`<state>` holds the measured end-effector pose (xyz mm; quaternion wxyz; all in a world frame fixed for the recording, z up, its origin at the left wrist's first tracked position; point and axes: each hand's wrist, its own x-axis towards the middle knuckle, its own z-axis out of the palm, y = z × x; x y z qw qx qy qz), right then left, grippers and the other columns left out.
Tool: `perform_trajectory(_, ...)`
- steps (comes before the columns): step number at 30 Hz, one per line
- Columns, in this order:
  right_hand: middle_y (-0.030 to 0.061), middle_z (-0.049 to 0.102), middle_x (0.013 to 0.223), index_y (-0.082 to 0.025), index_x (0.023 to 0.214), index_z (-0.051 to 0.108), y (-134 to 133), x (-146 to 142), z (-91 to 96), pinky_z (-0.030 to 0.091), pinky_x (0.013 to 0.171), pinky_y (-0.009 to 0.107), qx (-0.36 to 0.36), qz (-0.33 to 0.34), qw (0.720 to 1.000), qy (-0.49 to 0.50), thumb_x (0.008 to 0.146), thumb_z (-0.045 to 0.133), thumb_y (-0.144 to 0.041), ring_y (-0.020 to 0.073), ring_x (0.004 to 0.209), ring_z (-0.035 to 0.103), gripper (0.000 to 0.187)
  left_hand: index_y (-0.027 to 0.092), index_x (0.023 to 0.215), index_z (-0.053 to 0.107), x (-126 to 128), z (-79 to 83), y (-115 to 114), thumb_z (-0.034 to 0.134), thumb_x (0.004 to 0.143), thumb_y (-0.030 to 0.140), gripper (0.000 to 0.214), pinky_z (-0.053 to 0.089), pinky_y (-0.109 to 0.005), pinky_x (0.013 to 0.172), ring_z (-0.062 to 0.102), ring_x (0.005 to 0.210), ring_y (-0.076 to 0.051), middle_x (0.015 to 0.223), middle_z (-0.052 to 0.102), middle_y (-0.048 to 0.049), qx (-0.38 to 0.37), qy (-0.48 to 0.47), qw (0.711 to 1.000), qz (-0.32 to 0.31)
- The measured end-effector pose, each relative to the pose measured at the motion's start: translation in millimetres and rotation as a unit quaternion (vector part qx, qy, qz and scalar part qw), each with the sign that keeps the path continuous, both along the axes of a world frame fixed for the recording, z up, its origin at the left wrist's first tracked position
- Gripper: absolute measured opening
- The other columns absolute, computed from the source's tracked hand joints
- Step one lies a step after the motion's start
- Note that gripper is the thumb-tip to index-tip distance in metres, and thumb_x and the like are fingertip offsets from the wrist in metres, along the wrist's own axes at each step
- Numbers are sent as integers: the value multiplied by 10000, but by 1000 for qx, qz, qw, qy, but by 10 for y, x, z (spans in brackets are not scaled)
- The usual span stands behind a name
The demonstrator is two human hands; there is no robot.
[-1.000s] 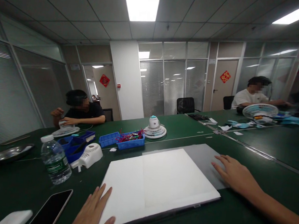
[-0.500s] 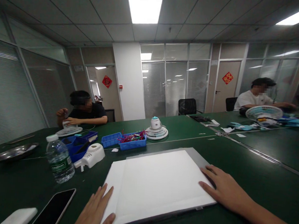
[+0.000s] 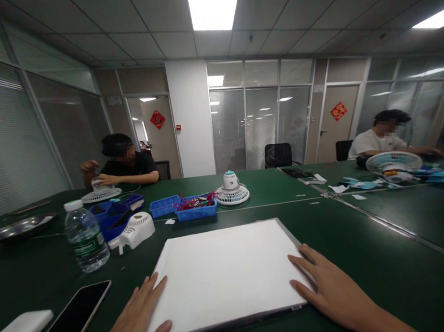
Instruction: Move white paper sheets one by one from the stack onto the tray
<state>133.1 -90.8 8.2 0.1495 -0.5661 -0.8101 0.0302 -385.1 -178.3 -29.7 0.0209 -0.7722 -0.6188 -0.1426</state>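
A large white sheet [image 3: 226,271] lies on top of a thin flat panel, whose grey edge [image 3: 290,232] shows along the far right side and whose dark edge shows at the front. My left hand [image 3: 140,306] rests on the left edge of the sheet, fingers apart. At the right edge, my right hand [image 3: 325,287] lies with spread fingers, its thumb and fingertips on the white surface. Neither hand is closed round anything.
To the left stand a water bottle [image 3: 85,238], a phone [image 3: 80,310], a white block [image 3: 28,322] and a white plastic housing [image 3: 139,229]. Beyond are blue bins [image 3: 196,214] with wires and a fan part [image 3: 232,190]. Two people sit across the green table [image 3: 371,245].
The white sheet has come into line with the panel beneath, so less grey shows at the back and right. My right hand has shifted slightly left; my left hand has barely moved.
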Motion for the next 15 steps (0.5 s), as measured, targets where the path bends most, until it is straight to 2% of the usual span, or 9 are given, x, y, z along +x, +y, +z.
perform_trajectory(6, 106, 483, 1563, -291, 1446, 584, -41, -42, -8, 403, 1154, 571, 24, 13, 1000, -7, 927, 444, -730, 362, 1435, 438, 694, 334, 1589, 266, -113, -87, 78, 509, 983, 437, 661, 260, -611, 1182, 232, 1507, -340, 1652, 271, -36, 11, -59, 998, -8)
perform_trajectory(11, 141, 508, 1536, -246, 1452, 580, -67, -90, 42, 413, 1148, 561, 22, 12, 999, -33, 943, 392, -730, 354, 1414, 471, 728, 332, 1575, 313, -182, 19, 90, 361, 1017, 304, 560, 281, -615, 1175, 244, 1498, -308, 1633, 292, -17, -24, -106, 994, -13)
perform_trajectory(15, 153, 493, 1541, -217, 1468, 561, -68, -98, 45, 398, 1164, 547, 24, 9, 999, -39, 937, 394, -737, 353, 1417, 465, 761, 312, 1554, 382, -113, 84, 39, 303, 1056, 388, 510, 349, -639, 1128, 277, 1471, -337, 1624, 318, -33, -36, -144, 988, 52)
